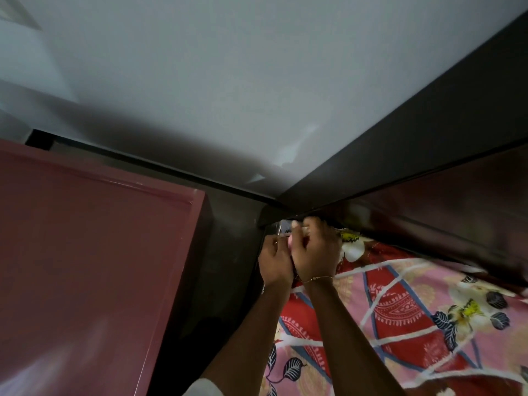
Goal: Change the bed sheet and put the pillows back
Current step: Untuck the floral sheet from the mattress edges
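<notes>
The person is working at the far corner of the bed, where the dark wooden headboard is meeting the dark side frame. The patterned bed sheet of red and pink cloth with white flowers and dark leaves is lying spread over the mattress on the right side of the scene and is reaching up to the headboard. Both hands are close together at this corner. The left hand is having its fingers curled over the edge of the sheet at the side frame, and the right hand, with a thin gold bracelet at the wrist, is pinching a small pale bit of the cloth just under the headboard. It seems that the step in hand is the tucking or fixing of the sheet corner, so the sheet part of the task is probably not finished. The next move is likely asking for a firm pull and a push of the cloth down into the narrow gap. A flat maroon surface is standing on the left, beside the bed, and a pale grey wall is behind. No pillows are in view.
</notes>
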